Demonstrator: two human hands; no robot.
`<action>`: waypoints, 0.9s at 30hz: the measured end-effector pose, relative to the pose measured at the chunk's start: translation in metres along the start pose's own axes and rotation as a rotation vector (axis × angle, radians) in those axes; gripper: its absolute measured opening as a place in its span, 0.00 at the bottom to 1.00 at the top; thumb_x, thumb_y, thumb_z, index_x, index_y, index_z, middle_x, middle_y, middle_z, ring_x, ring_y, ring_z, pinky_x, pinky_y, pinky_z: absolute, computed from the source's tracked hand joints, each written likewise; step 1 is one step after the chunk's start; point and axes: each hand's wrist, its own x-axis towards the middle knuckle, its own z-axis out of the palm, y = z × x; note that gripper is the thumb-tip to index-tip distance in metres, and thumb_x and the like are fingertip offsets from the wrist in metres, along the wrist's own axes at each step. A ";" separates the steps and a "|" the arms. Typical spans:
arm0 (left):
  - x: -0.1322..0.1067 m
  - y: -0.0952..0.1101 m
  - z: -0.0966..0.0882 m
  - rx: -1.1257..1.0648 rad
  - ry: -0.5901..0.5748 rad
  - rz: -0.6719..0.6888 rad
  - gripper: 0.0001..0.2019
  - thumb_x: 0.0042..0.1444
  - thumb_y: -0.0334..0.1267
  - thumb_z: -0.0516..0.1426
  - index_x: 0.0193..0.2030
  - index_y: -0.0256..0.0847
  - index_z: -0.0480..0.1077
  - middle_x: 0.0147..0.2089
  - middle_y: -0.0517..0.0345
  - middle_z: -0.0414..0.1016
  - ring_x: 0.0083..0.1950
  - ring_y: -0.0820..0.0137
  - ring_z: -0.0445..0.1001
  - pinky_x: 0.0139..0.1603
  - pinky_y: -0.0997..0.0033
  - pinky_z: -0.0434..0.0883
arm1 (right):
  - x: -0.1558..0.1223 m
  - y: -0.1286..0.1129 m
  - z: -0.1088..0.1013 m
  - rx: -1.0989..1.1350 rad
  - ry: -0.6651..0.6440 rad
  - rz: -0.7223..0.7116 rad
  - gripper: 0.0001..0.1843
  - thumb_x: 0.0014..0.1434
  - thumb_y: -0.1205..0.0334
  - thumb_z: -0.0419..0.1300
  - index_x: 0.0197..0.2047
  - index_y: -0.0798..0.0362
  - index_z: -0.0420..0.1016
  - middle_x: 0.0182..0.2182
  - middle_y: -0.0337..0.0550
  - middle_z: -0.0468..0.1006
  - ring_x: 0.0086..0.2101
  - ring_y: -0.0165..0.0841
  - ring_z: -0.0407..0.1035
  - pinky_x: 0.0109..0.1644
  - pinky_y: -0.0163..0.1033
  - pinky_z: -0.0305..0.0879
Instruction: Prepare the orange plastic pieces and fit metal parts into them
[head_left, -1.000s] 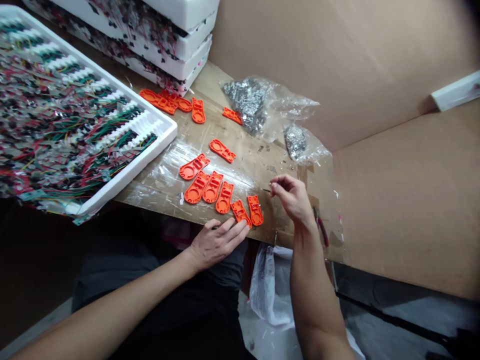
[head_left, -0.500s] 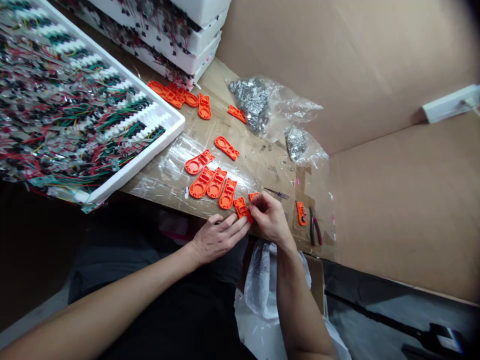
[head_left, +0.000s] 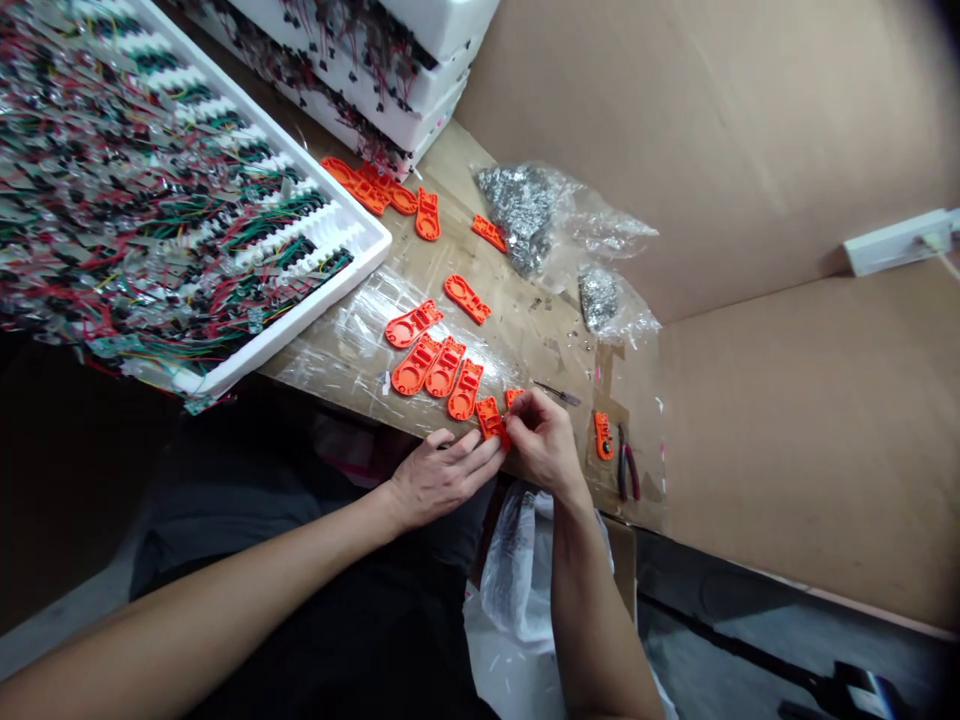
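Right hand (head_left: 544, 445) gripping orange piece (head_left: 490, 418), fingers closed on its edge; left hand (head_left: 442, 480) resting open just beside piece.

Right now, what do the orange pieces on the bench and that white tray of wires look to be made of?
The orange piece at the right hand looks like moulded plastic: uniform colour, a fairly smooth, low-sheen surface, and crisp cut-outs. The white tray looks like foam, probably polystyrene, going by its thick, matt walls, though the picture can't confirm that.
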 end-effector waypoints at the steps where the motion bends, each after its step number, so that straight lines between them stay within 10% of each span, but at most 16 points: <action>1: 0.000 0.000 0.000 -0.002 0.001 0.001 0.22 0.76 0.39 0.52 0.73 0.48 0.69 0.79 0.60 0.63 0.71 0.65 0.64 0.58 0.60 0.67 | 0.000 0.001 0.000 0.002 0.004 0.005 0.03 0.59 0.66 0.62 0.34 0.50 0.71 0.28 0.35 0.72 0.29 0.31 0.65 0.34 0.38 0.60; 27: -0.002 -0.001 0.003 -0.069 0.032 0.017 0.17 0.75 0.39 0.54 0.66 0.48 0.75 0.72 0.56 0.72 0.69 0.65 0.66 0.58 0.60 0.66 | -0.002 -0.028 0.008 -0.469 -0.096 -0.172 0.09 0.64 0.72 0.54 0.34 0.48 0.64 0.32 0.42 0.72 0.33 0.38 0.67 0.39 0.41 0.60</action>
